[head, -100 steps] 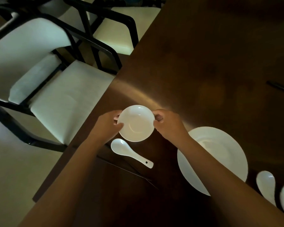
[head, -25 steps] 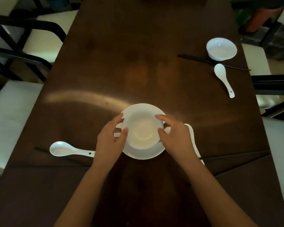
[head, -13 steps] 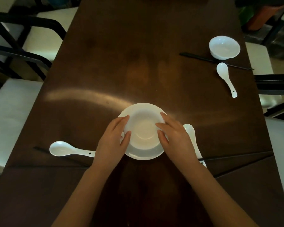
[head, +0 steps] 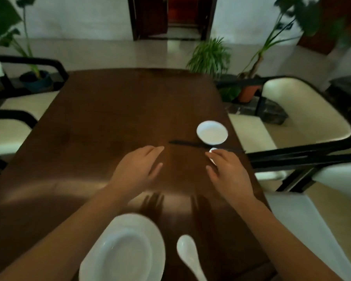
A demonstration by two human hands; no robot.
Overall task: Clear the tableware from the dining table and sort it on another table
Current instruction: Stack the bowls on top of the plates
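Reaching out over the dark worktop (head: 109, 118) in the head view, both hands are hovering with fingers spread wide, holding nothing. The right hand (head: 229, 175) is lying nearer the far small bowl (head: 212, 132), which is sitting just beyond and slightly right of its fingertips. Black chopsticks (head: 188, 143) are running crosswise between them, and a white spoon is peeking out under the fingers. The left hand (head: 139, 169) is sitting farther off. Nearer the body, a stacked plate (head: 150, 230) and a second spoon (head: 187, 250) are waiting. Chairs (head: 304, 110) and potted plants (head: 211, 55) are ringing the room.
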